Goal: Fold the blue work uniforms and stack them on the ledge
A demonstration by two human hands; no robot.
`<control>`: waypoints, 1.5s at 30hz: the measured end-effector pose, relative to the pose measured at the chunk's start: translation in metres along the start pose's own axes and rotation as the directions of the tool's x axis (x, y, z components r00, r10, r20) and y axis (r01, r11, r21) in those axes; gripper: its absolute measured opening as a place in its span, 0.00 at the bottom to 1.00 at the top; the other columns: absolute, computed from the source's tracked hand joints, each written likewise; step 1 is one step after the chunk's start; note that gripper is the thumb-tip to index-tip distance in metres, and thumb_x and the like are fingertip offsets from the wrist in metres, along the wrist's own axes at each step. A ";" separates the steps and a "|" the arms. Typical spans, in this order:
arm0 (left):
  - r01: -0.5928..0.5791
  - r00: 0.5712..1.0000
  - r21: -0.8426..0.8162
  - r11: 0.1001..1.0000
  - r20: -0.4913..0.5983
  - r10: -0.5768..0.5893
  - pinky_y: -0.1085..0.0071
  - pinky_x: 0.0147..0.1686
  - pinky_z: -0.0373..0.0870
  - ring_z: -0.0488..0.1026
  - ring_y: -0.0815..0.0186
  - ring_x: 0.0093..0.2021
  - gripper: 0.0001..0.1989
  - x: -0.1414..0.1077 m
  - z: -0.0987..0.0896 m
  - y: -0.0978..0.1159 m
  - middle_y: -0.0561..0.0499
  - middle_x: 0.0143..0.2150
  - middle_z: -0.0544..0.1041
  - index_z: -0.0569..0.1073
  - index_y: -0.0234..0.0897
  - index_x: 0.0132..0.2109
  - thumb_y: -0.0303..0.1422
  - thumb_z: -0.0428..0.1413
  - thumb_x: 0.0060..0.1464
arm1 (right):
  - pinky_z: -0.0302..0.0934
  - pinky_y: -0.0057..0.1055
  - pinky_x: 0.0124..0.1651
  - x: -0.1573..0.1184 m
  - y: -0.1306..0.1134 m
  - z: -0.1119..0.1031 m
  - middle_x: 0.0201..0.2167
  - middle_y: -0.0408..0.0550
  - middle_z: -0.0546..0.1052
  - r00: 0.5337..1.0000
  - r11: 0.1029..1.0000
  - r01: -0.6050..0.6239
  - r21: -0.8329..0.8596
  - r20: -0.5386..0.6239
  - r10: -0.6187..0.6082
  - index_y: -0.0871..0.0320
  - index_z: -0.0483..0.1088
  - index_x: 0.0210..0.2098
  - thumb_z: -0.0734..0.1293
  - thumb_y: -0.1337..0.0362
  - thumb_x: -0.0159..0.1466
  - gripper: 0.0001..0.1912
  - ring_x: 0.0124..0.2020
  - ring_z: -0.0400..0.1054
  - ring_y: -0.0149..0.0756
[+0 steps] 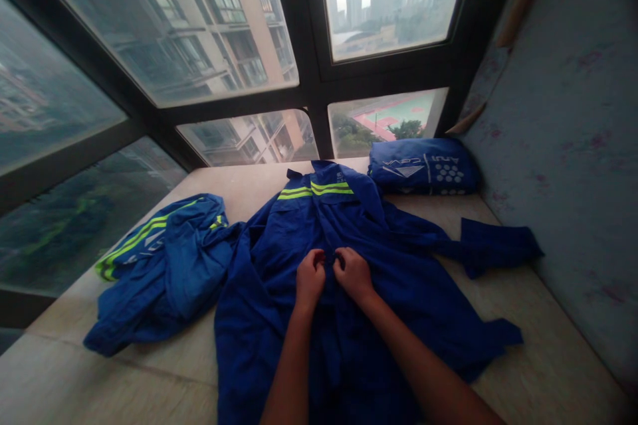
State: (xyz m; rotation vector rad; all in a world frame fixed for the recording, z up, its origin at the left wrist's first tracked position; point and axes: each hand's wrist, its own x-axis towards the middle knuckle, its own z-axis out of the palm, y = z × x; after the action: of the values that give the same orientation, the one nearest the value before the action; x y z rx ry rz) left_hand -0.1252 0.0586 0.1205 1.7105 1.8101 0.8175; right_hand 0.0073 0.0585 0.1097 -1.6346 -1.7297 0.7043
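A blue work jacket [279, 292] with yellow-green stripes across the chest lies spread on the ledge, collar toward the window. Both of my hands are at its front opening, about mid-length. My left hand [311, 275] has its fingers curled in a pinch at one front edge. Close beside it, my right hand [353, 272] is likewise curled, thumb and fingers together at the other edge. Whatever fabric or fastener lies between the fingertips is too dark and small to make out clearly. The jacket's right-hand sleeve [498, 249] stretches toward the wall.
On the left lies another crumpled blue garment [184, 272] with yellow-green stripes, touching the jacket. A folded blue bundle [423, 166] with white print sits at the back right. Dark-framed windows [309, 80] close off the back and left; a patterned wall [573, 146] stands right.
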 end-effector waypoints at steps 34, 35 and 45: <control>0.024 0.999 0.007 1.000 -0.035 -0.024 0.69 0.38 0.70 0.79 0.63 0.35 0.08 -0.006 -0.003 0.015 0.48 0.35 0.82 0.77 0.38 0.38 0.33 0.53 0.58 | 0.66 0.30 0.43 -0.002 0.013 0.006 0.35 0.51 0.80 0.975 0.954 0.131 0.269 -0.208 -0.076 0.59 0.76 0.37 0.63 0.66 0.61 0.10 0.37 0.74 0.38; 0.022 0.998 -0.029 0.999 -0.054 -0.024 0.69 0.38 0.71 0.79 0.62 0.36 0.09 -0.008 0.001 0.013 0.48 0.35 0.82 0.77 0.38 0.38 0.34 0.53 0.58 | 0.66 0.30 0.42 -0.002 0.014 0.006 0.36 0.51 0.80 0.974 0.952 0.136 0.273 -0.213 -0.079 0.59 0.76 0.37 0.62 0.66 0.61 0.10 0.37 0.74 0.38; -0.002 0.989 -0.244 0.970 -0.141 -0.034 0.65 0.43 0.73 0.79 0.60 0.38 0.12 -0.016 0.018 -0.001 0.46 0.37 0.81 0.77 0.37 0.40 0.39 0.53 0.56 | 0.65 0.31 0.43 -0.004 0.011 0.006 0.36 0.51 0.79 0.979 0.955 0.163 0.248 -0.159 -0.126 0.59 0.76 0.40 0.63 0.65 0.61 0.12 0.37 0.73 0.38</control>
State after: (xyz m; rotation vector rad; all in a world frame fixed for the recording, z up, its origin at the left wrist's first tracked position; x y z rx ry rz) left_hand -0.1114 0.0444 0.1066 1.5113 1.7300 1.1328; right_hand 0.0099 0.0552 0.0970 -1.3321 -1.5647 0.6952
